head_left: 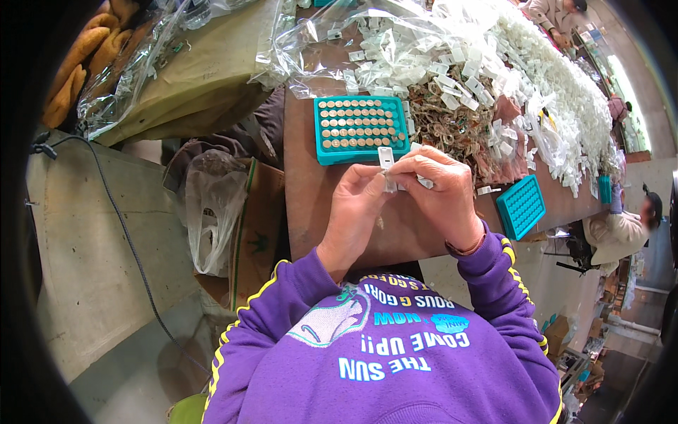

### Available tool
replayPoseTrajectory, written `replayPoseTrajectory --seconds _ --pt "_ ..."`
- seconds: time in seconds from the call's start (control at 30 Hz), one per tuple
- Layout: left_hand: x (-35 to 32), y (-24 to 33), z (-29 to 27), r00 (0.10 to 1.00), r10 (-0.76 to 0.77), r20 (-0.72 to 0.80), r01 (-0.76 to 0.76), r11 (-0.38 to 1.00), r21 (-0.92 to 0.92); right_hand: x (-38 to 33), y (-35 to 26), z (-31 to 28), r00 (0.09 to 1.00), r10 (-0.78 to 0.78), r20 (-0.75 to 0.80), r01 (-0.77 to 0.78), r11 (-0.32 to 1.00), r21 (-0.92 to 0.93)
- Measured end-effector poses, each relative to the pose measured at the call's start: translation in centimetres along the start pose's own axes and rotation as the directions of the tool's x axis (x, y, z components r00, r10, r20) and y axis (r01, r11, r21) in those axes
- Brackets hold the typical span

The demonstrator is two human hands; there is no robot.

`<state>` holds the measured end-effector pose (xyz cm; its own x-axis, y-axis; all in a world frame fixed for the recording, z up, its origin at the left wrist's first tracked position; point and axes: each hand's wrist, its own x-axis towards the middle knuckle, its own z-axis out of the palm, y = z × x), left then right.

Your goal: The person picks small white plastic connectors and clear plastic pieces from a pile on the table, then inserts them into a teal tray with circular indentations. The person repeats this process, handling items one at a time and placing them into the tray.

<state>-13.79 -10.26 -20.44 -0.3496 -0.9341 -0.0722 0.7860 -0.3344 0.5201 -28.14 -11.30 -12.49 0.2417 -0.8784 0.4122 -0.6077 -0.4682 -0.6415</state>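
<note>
Head view: both hands meet in front of the body at the near side of a brown tabletop. Left hand: grip closed, thumb and fingers pinching a small white plastic piece with a dark slot in its face. Right hand: grip also closed on this piece, from the right side. The piece stands up above the fingertips, just beside the near edge of a teal tray. Its lower end is covered by the fingers; cannot tell whether a second small part is pinched there.

The tray carries rows of round metallic discs; a few places toward its right side show teal. Right of the tray: a heap of tangled brownish strands, with loose white pieces on top. Behind and to the right, a large pile of white plastic pieces spreads along the tabletop. Clear plastic film lies behind the tray. A second teal tray sits at the edge, right of the right hand.

Left of the tabletop: a cardboard box with a clear plastic bag beside it. A co-worker is seated at far right.
</note>
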Motion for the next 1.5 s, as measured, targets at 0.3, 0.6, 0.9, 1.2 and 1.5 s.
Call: replayPoseTrajectory --seconds 0.3,0.6,0.9,1.2,1.5 --pt "0.0 0.0 0.0 0.997 -0.042 -0.060 0.041 0.999 -0.026 -1.3 1.1 1.5 0.914 -0.401 -0.061 0.375 0.892 -0.252" --pt "0.0 0.4 -0.1 0.995 -0.087 -0.058 0.084 0.995 -0.054 1.7 5.2 0.7 0.996 -0.033 -0.087 -0.005 0.913 -0.409" --pt "0.1 -0.1 -0.1 0.989 -0.078 -0.124 0.073 0.997 -0.040 0.6 2.3 0.3 0.993 0.018 -0.119 -0.030 0.994 -0.104" --pt "-0.2 0.2 0.2 0.989 -0.083 -0.121 0.082 0.997 -0.016 -1.1 1.1 1.5 0.998 -0.016 -0.069 0.012 0.998 -0.063" --pt "-0.1 0.1 0.2 0.991 -0.068 -0.115 0.072 0.997 0.031 -1.3 1.2 0.9 0.996 0.080 0.031 -0.080 0.997 -0.022"
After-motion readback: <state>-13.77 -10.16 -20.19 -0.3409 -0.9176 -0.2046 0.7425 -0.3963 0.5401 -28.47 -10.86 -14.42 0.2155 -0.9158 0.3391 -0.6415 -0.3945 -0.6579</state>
